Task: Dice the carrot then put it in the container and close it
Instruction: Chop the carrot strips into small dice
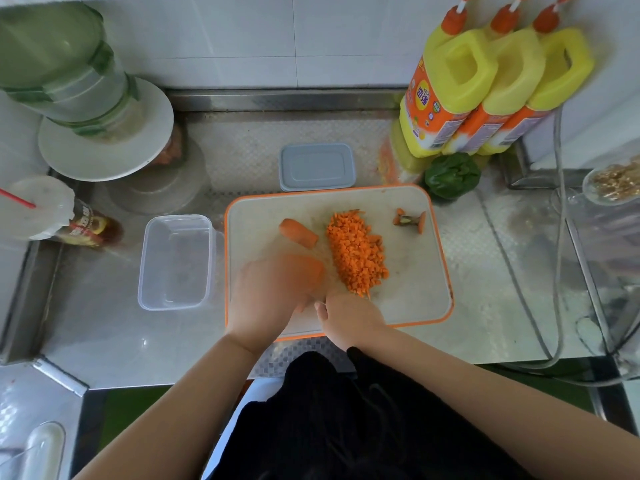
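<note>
A pile of diced carrot (358, 252) lies in the middle of the white cutting board (415, 299) with an orange rim. A short uncut carrot piece (298, 232) rests to the left of the pile. My left hand (266, 303) is motion-blurred and presses on another carrot chunk (306, 270) at the board's left side. My right hand (349, 318) is curled shut just right of it, as around a knife handle; the blade shows only as a faint pale blur. The clear empty container (175, 261) stands left of the board. Its grey lid (317, 167) lies behind the board.
The carrot's top end (410, 220) sits at the board's far right. Three yellow bottles (485, 95) and a green vegetable (452, 174) stand back right. A plate stack (104, 133) and a cup with a straw (38, 206) are at left. Cables (540, 327) run along the right.
</note>
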The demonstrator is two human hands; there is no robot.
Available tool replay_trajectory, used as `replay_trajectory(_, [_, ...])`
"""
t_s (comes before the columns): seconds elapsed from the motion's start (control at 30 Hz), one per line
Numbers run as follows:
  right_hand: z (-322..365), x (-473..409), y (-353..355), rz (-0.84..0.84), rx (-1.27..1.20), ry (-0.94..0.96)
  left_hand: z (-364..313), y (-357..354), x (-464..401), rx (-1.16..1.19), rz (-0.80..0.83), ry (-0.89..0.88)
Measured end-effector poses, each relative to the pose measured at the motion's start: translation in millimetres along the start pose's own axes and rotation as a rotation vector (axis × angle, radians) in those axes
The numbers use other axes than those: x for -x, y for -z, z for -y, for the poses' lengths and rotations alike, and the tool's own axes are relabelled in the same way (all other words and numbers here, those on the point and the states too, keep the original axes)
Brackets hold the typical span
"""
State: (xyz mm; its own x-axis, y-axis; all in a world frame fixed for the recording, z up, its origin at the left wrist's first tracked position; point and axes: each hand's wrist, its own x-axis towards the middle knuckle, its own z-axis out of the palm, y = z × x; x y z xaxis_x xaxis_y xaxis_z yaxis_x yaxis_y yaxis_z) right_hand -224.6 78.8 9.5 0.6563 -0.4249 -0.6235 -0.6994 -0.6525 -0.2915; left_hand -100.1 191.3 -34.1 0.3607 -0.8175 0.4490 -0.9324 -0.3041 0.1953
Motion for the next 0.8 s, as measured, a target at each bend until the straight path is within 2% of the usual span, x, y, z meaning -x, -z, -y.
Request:
replay_trajectory(0.07, [-2,-3,5,0.013,-0.053,-0.024,-3,0,14,0.137,-0.079,-0.029])
replay_trajectory(0.13, [-5,-6,9,0.015,-0.083,-0.029,-5,-5,28,0.210,-0.027,-0.019])
replay_trajectory(0.23, [-5,-3,14,0.004,-0.087,-0.011,-5,-13,40,0.211,0.037,0.048])
replay_trajectory(0.4, [3,21,22,-0.069,0.033,0.109,-9,-19,41,0.192,0.012,0.098])
replay_trajectory(0.53, [1,29,22,-0.087,0.088,0.188,-7,-22,42,0.263,0.017,0.181])
replay_trajectory(0.8, [7,29,21,-0.090,0.143,0.158,-6,-27,45,0.305,-0.062,0.172])
